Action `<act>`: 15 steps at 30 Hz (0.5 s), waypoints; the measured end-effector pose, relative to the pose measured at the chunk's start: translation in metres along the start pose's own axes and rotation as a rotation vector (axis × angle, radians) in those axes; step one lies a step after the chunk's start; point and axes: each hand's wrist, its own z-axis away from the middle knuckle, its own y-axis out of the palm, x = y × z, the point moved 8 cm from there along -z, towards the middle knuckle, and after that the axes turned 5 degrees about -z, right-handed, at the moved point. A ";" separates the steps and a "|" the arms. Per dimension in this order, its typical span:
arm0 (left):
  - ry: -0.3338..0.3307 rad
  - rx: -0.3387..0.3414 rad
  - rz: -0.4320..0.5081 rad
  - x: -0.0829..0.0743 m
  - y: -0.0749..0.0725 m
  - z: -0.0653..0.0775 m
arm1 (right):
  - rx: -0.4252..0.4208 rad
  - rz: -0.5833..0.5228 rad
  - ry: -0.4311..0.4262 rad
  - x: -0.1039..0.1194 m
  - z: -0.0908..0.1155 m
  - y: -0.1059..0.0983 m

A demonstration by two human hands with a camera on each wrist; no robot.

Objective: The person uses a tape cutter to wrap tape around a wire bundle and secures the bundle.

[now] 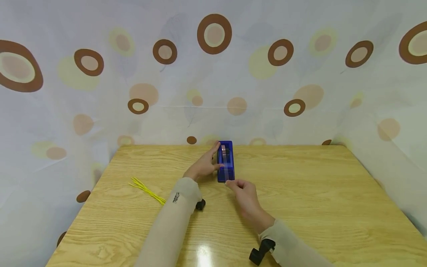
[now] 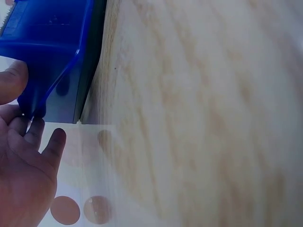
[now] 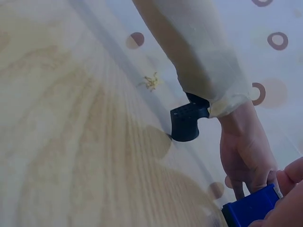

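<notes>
A blue tape dispenser stands near the table's back edge, and its body also shows in the left wrist view. My left hand grips it from the left side, fingers toward the far end and thumb near the front. A clear strip of tape runs from the roll to the dispenser's front end. There my right hand pinches the strip's end between thumb and forefinger. In the right wrist view, fingers of the right hand partly cover the dispenser.
A bunch of thin yellow strands lies on the wooden table, left of my left forearm. Patterned cloth hangs behind the table and along its sides. A black wrist camera sits at the right cuff.
</notes>
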 end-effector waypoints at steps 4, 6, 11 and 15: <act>-0.001 -0.001 0.016 -0.001 0.000 0.001 | -0.003 -0.015 -0.027 0.002 0.009 0.000; -0.015 -0.001 0.025 -0.001 0.000 0.002 | -0.001 -0.021 -0.029 0.002 0.014 0.000; -0.030 0.007 0.023 -0.001 0.000 0.003 | 0.002 -0.042 -0.015 -0.001 0.023 -0.001; -0.018 0.019 0.002 -0.003 0.001 0.002 | 0.003 -0.062 -0.010 -0.004 0.030 -0.003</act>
